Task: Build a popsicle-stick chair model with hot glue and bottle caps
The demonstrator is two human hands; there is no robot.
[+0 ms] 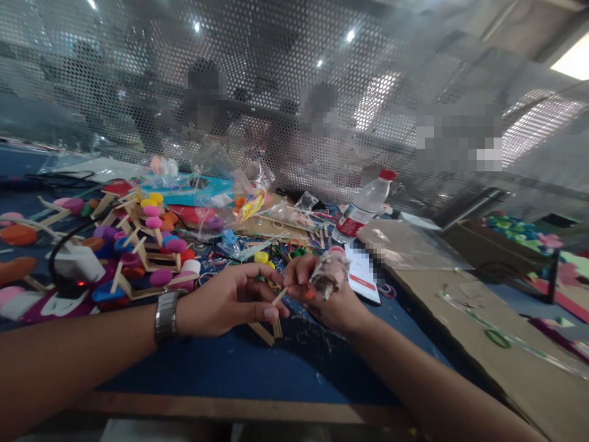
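Note:
My left hand (225,299), with a metal watch on its wrist, is closed, its thumb and fingers pinching a small wooden stick (280,296). Below its fingertips more wooden sticks (263,333) show; I cannot tell whether they are joined to the held one. Close by on the right, my right hand (334,310) is wrapped around a stubby pinkish-grey object (332,270) with a ragged wrapping and a brownish end facing me. Its exact kind is unclear. The right fingertips nearly meet the left ones at the stick.
Several stick frames (156,261) with colourful oval pieces crowd the left, beside a white plug (76,265) in a power strip. A red-capped bottle (363,209) and a phone (363,273) stand or lie behind my right hand. Cardboard (442,319) covers the right side; a perforated screen (276,80) rises behind.

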